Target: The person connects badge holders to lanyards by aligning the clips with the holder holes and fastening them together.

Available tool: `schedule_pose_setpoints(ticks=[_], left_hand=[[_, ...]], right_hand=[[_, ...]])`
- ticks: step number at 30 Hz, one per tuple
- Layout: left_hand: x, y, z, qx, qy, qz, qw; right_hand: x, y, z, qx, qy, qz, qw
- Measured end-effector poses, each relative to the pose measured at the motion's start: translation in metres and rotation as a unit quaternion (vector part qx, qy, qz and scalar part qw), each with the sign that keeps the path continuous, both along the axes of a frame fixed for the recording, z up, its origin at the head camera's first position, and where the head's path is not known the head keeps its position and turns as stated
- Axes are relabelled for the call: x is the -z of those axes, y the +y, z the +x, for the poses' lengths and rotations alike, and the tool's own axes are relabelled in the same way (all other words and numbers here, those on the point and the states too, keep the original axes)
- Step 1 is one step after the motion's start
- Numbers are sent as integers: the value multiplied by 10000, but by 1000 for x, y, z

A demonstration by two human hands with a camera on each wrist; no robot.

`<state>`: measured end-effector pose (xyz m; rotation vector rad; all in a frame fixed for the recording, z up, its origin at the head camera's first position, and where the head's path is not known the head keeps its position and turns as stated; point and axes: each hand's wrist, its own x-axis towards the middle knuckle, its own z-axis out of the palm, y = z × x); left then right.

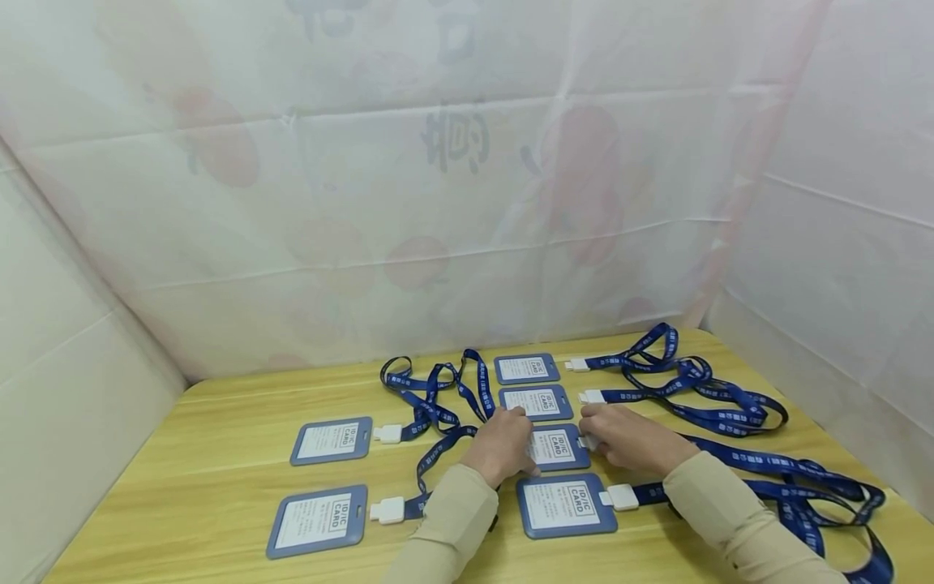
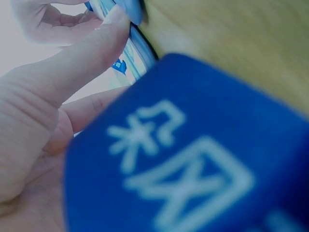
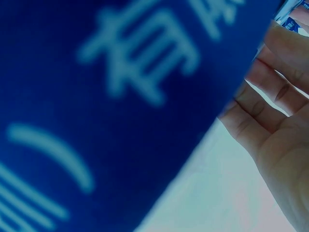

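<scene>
My left hand (image 1: 503, 444) grips the left edge of a blue ID card holder (image 1: 558, 446), third from the back in the right column. In the left wrist view the thumb (image 2: 96, 53) lies along its edge. At the holder's slotted end, my right hand (image 1: 627, 438) pinches the white clip (image 1: 588, 442) of a navy lanyard (image 1: 744, 456); the fingers partly hide where clip and slot meet. Directly in front, another card holder (image 1: 567, 506) has a white clip (image 1: 620, 496) touching its slotted end. A blurred lanyard strap (image 3: 120, 96) fills much of the right wrist view.
Behind my hands lie two more card holders (image 1: 527, 368), their clips (image 1: 577, 365) lying apart from them. Two holders (image 1: 317, 521) on the left also lie apart from their clips (image 1: 387, 510). Looped lanyards (image 1: 438, 397) spread over the wooden table (image 1: 212, 454). White curtains (image 1: 365, 203) enclose it.
</scene>
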<state>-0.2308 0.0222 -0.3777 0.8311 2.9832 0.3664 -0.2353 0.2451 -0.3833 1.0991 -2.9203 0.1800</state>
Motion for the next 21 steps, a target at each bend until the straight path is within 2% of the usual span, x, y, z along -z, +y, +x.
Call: schedule_pose_setpoints(ticks=[21], left_hand=[[0,2,-1,-111,-121,-20,9999]], right_hand=[[-1,-1,0,-33,51,58,10000]])
